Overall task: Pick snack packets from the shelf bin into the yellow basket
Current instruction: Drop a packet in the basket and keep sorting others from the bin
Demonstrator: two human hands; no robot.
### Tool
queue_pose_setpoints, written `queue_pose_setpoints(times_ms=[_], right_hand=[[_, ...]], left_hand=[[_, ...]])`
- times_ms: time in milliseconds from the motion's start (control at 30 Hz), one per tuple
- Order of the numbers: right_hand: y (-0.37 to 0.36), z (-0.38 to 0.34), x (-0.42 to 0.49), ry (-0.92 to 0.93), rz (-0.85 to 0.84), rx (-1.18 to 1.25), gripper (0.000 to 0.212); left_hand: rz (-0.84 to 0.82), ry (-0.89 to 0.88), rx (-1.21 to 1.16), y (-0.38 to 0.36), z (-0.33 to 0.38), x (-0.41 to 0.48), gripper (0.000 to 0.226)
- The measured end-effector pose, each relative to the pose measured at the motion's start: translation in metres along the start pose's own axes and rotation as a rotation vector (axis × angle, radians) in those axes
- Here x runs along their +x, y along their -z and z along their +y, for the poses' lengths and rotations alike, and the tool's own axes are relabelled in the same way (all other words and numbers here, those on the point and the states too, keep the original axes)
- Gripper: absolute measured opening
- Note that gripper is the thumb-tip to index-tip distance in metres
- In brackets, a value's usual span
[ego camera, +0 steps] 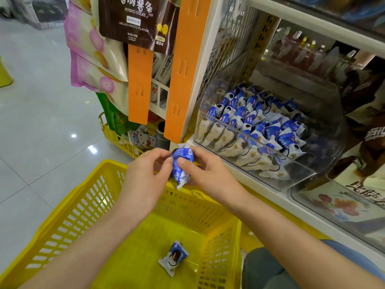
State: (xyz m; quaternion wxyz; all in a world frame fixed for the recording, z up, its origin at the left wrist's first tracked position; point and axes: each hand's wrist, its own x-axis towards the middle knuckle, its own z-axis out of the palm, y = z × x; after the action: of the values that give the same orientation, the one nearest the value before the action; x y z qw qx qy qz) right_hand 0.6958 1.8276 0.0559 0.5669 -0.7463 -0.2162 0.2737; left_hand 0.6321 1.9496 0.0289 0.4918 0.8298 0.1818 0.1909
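snack packet (181,163) pinched between left hand (145,174) and right hand (205,172), above far rim of yellow basket (83,207). advice: bring nearer over basket middle, beside packet on floor (174,257), release low.

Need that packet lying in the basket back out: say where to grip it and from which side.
Probably from straight above: the basket walls block every side. The packet lies flat on its floor, so pinch across its middle, by the long edges.
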Motion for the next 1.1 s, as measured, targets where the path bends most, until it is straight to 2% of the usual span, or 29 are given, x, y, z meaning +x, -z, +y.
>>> queue_pose_setpoints(times_ms=[100, 267, 367, 433, 533, 633, 700, 833, 900, 967, 1033, 1100], right_hand=[[0.003, 0.002, 0.000, -0.030, 0.027, 0.018, 0.032], [0.003, -0.002, -0.001, 0.006, 0.003, -0.034, 0.032], [0.004, -0.006, 0.000, 0.054, -0.017, -0.108, 0.045], [0.005, -0.009, -0.001, 0.047, -0.044, -0.073, 0.048], [0.012, -0.011, 0.002, -0.034, 0.061, 0.006, 0.054], [0.019, -0.014, 0.003, -0.075, 0.109, -0.013, 0.042], [0.020, -0.014, 0.003, -0.085, 0.119, -0.025, 0.030], [0.022, -0.015, 0.001, -0.137, 0.110, 0.009, 0.029], [0.025, -0.017, 0.001, -0.146, 0.095, 0.028, 0.028], [0.029, -0.020, 0.001, -0.133, 0.103, 0.043, 0.025], [0.032, -0.022, 0.003, -0.098, 0.142, 0.066, 0.017], [0.034, -0.023, 0.004, -0.024, 0.242, 0.075, 0.010]], left_hand=[[-0.088, -0.013, 0.085, -0.002, -0.001, -0.001, 0.026], [-0.082, -0.022, 0.036, 0.000, 0.002, -0.002, 0.025], [-0.041, 0.064, -0.137, 0.002, 0.003, 0.003, 0.034], [-0.043, 0.182, -0.353, 0.004, 0.006, 0.005, 0.034], [-0.094, 0.343, -0.632, 0.002, 0.016, 0.005, 0.029], [-0.176, 0.492, -0.799, -0.003, 0.028, 0.008, 0.035], [-0.228, 0.476, -0.816, -0.007, 0.030, 0.010, 0.042], [-0.329, 0.358, -0.813, -0.010, 0.033, 0.008, 0.047], [-0.376, 0.357, -0.885, -0.010, 0.036, 0.009, 0.050], [-0.487, 0.312, -0.868, -0.009, 0.038, 0.011, 0.054], [-0.602, 0.215, -0.755, -0.006, 0.041, 0.010, 0.045], [-0.584, 0.222, -0.723, -0.005, 0.043, 0.010, 0.033]])
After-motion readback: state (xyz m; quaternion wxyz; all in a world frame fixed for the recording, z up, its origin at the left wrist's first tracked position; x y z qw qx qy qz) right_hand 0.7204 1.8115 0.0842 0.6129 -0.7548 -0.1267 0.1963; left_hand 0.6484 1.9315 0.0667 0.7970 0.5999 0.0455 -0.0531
